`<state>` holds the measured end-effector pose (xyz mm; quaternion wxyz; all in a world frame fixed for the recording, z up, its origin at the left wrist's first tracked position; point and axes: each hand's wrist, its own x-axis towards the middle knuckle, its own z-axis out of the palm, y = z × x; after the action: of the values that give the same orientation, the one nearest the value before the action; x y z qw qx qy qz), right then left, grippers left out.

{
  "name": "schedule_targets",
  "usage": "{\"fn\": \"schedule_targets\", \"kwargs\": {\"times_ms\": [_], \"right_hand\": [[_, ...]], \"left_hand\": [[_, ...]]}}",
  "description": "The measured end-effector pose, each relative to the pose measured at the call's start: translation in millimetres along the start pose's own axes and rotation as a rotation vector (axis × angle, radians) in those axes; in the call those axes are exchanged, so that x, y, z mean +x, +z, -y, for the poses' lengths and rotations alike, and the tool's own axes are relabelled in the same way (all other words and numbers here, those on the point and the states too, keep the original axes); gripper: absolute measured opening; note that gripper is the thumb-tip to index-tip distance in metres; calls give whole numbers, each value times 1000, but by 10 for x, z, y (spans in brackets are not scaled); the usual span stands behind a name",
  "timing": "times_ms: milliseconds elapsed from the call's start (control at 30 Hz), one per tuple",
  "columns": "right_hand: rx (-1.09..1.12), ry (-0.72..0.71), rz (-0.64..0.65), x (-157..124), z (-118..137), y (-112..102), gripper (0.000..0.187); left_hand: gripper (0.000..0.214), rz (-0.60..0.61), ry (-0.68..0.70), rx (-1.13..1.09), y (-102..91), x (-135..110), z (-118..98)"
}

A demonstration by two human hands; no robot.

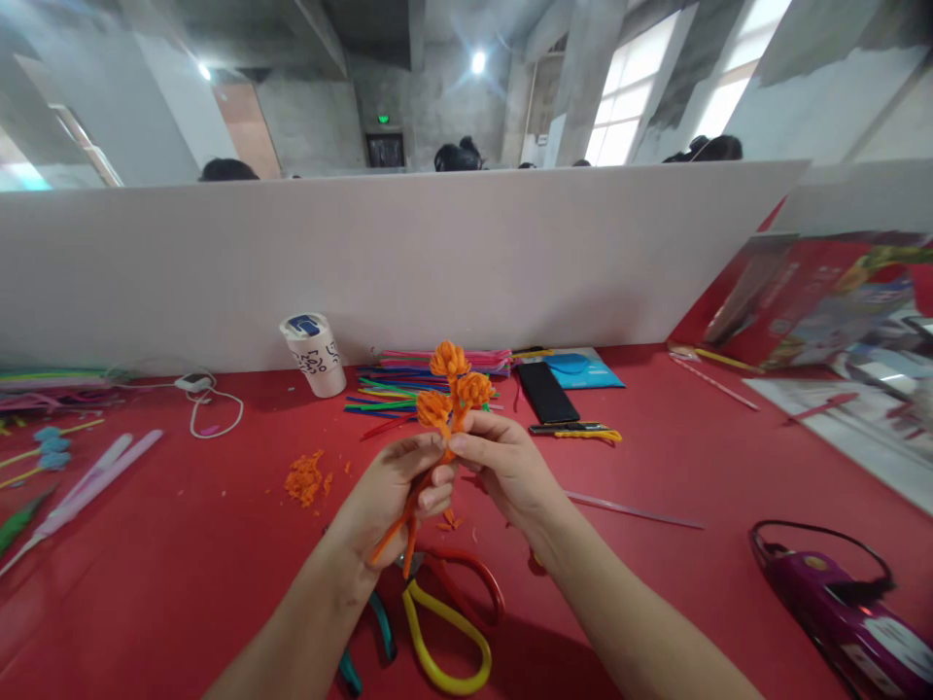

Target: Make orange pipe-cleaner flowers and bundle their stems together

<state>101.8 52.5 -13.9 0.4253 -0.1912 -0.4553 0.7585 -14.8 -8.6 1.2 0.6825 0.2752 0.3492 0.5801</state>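
Note:
Between my hands, above the red table [240,564], is a small bunch of orange pipe-cleaner flowers [449,360] with three fluffy heads pointing up. My left hand [408,476] is wrapped round the orange stems, whose ends stick out below the palm. With thumb and finger, my right hand [496,452] pinches the stems just beneath the heads. Scissors [456,622] with one red and one yellow handle lie under the hands, beside teal-handled pliers [379,627]. Orange fuzz clippings [304,478] are piled to the left.
Coloured pipe cleaners [386,389] lie behind the hands, near a white cup [315,355], a black phone [548,392] and a yellow-handled knife [583,433]. A purple device [838,608] with a cord sits at right. A white partition [364,262] closes the back.

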Motion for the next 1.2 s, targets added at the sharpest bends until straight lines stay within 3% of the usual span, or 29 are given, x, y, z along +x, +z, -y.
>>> {"fn": "schedule_targets", "kwargs": {"times_ms": [167,333,567,733,900,1100,1167,1200], "right_hand": [[-23,45,41,5,47,-10,18],[-34,96,117,20,82,0,19],[-62,24,105,16,178,100,22],[-76,-52,70,-134,204,202,22],[-67,-113,70,-430,167,347,19],[-30,-144,55,-825,115,530,24],[-12,-168,23,-924,117,561,25],[-7,-179,7,-970,120,571,25]], "left_hand": [[22,57,-114,25,-13,7,9],[22,24,-84,26,17,-26,-8],[25,69,-66,-62,74,-84,-58],[18,59,91,-16,188,-247,-22],[14,-29,290,148,293,-608,98],[20,-65,281,309,389,-1017,220],[23,-144,385,485,406,-1132,131],[26,-222,520,588,364,-1205,84]]}}
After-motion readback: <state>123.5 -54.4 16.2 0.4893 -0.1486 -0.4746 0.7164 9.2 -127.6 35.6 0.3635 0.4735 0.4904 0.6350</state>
